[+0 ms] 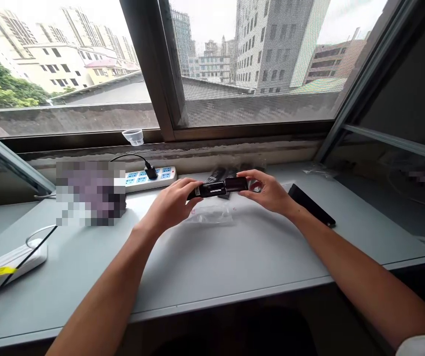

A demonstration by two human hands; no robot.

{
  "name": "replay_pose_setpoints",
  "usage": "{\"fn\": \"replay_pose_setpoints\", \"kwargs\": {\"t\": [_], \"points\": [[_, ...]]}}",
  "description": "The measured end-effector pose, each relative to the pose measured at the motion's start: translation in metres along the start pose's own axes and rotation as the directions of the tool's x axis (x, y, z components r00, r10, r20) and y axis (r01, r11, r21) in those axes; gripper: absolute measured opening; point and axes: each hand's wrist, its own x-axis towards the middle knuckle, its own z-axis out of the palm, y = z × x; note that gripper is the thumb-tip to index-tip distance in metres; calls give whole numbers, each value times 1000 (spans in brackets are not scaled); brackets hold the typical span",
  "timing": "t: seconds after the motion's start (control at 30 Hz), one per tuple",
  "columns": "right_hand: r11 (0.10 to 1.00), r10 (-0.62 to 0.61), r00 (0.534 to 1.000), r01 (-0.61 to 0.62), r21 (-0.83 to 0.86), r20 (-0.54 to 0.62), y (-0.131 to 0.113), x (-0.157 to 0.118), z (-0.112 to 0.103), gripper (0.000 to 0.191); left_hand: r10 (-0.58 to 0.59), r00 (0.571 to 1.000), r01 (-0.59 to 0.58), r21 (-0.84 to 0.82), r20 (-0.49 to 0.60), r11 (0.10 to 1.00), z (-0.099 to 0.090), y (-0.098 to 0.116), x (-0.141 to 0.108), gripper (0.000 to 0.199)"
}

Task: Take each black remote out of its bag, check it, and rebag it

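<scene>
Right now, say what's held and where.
A dark object, perhaps two pieces: the left hand grips its left end, the right hand its right end.

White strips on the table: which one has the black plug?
The far white strip, below the window: the black plug sits among its blue sockets. The near white strip, at the picture's left edge, shows no plug.

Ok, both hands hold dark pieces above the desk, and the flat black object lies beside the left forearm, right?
No: the flat black object lies beside the right forearm, not the left, as the head view shows. The left hand and right hand hold dark pieces above the desk.
</scene>
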Motion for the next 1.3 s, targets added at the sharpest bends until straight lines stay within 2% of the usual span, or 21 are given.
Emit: {"fn": "replay_pose_setpoints", "kwargs": {"t": [0.13,0.27,0.37,0.53,0.77,0.87,1.0,1.1,1.17,1.23,1.3], "points": [[1000,-3,1000,3,-27,-4,-1,0,0,44,-7,1000,8,37,-17,999,0,0,0,37],[996,67,993,-72,45,99,1,1,0,43,-4,996,11,80,-85,997,-1,0,1,38],[981,131,984,-146,127,122,3,1,3,50,55,995,-49,75,-86,996,0,5,3,38],[966,223,967,-236,103,120,-3,-2,11,52,153,986,-145,100,-73,984,7,19,6,39],[954,247,961,-264,145,128,-10,-4,20,38,273,960,-266,106,-62,958,12,27,5,38],[939,278,952,-297,175,123,-7,-3,20,42,346,935,-339,88,-82,937,13,31,6,39],[926,278,944,-312,210,178,-5,-3,18,41,392,914,-384,85,-110,919,14,35,8,40],[904,210,938,-294,311,276,-7,-1,18,33,392,914,-386,76,-102,919,14,37,10,41],[888,167,927,-289,358,336,-9,0,17,38,378,920,-370,90,-104,925,14,40,12,41],[875,196,923,-317,366,332,-9,1,14,40,338,928,-324,107,-156,940,13,44,13,42],[845,277,920,-370,385,275,-6,2,11,37,248,935,-230,99,-254,968,11,47,14,46]]}}
